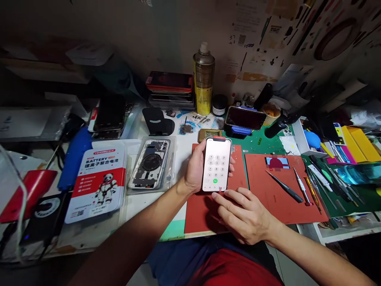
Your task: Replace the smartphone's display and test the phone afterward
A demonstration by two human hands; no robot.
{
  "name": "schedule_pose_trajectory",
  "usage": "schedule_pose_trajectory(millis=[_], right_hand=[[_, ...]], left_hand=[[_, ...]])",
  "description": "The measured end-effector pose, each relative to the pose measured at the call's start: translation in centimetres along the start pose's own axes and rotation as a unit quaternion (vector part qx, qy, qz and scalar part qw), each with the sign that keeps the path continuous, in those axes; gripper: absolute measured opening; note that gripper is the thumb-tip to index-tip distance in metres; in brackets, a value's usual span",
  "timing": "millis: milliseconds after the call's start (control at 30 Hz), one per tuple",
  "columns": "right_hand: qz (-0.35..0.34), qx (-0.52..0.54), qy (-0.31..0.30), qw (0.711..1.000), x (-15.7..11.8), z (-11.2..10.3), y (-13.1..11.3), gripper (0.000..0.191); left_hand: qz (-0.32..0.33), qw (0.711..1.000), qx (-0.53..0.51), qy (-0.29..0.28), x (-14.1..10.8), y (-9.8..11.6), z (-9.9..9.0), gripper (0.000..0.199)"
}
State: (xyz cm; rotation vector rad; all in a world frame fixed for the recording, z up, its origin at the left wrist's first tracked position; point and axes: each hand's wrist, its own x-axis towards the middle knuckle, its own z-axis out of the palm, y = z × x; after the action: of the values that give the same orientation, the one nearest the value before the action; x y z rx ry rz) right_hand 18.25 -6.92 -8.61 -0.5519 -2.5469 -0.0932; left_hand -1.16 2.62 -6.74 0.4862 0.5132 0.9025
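A smartphone [218, 165] with a lit phone keypad on its white screen is held upright over the red-brown mat [196, 218]. My left hand [195, 169] wraps round it from behind, with fingertips showing past its right edge. Red tape lies across the top of the phone, and a small red tab hangs at its lower edge. My right hand [241, 214] is at the phone's bottom edge with its fingers stretched out and nothing held. Whether those fingertips touch the phone I cannot tell. Left of it, an opened phone body [151, 163] lies in a clear tray.
A battery box [97, 178] lies at the left beside a blue-handled tool [74, 159]. A spray can [204, 79] and a phone on a blue stand [244, 119] stand behind. Screwdrivers, including a black one [284, 186], lie on the right mat [258, 206].
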Motion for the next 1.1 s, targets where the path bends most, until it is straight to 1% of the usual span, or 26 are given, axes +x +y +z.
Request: schedule_pose_trajectory(millis=[133,167,233,300,333,400,467,533,600,700,833,1000,1100], right_hand=[[0.018,-0.027,0.009,0.999,0.8,0.0,0.8,0.026],[0.037,-0.042,0.016,0.998,1.1,-0.1,1.0,0.024],[0.095,-0.075,0.038,0.992,1.7,-0.5,1.4,0.025],[0.154,-0.092,0.075,0.981,2.0,-1.0,1.7,0.027],[0.171,-0.093,0.100,0.976,2.1,-1.2,1.7,0.028],[0.171,-0.083,0.149,0.970,2.0,-1.4,1.3,0.027],[0.162,-0.065,0.170,0.970,1.9,-1.4,0.6,0.024],[0.162,-0.045,0.162,0.972,1.8,-1.1,-0.3,0.019],[0.168,-0.029,0.151,0.974,1.9,-0.8,-1.0,0.018],[0.162,-0.019,0.149,0.975,2.2,-0.3,-1.7,0.022],[0.142,-0.018,0.141,0.980,2.1,0.0,-2.0,0.023],[0.185,-0.037,0.143,0.972,2.1,0.0,-1.6,0.025],[0.222,-0.046,0.139,0.964,2.7,-0.2,-1.0,0.030]], left_hand=[[-0.003,1.000,-0.006,-0.009,-0.1,-0.1,-0.2,0.073],[-0.006,1.000,-0.009,-0.013,-0.1,-0.2,-0.3,0.073],[-0.004,1.000,-0.019,-0.009,-0.1,-0.3,-0.5,0.071],[-0.001,1.000,-0.029,0.006,-0.1,-0.4,-0.5,0.067],[0.001,0.999,-0.030,0.013,-0.1,-0.3,-0.4,0.066],[0.001,1.000,-0.024,0.010,-0.2,-0.3,-0.4,0.067],[-0.010,1.000,-0.015,-0.003,-0.2,-0.2,-0.3,0.072],[-0.021,1.000,-0.014,-0.006,-0.3,-0.2,-0.2,0.076],[-0.024,1.000,-0.013,-0.001,-0.4,-0.2,-0.2,0.077],[-0.011,1.000,-0.010,0.011,-0.4,-0.3,-0.2,0.074],[0.011,1.000,0.001,0.022,-0.4,-0.4,-0.1,0.071],[-0.008,1.000,-0.007,0.008,-0.4,-0.4,-0.2,0.069],[0.007,1.000,0.007,0.025,-0.5,-0.6,0.0,0.066]])
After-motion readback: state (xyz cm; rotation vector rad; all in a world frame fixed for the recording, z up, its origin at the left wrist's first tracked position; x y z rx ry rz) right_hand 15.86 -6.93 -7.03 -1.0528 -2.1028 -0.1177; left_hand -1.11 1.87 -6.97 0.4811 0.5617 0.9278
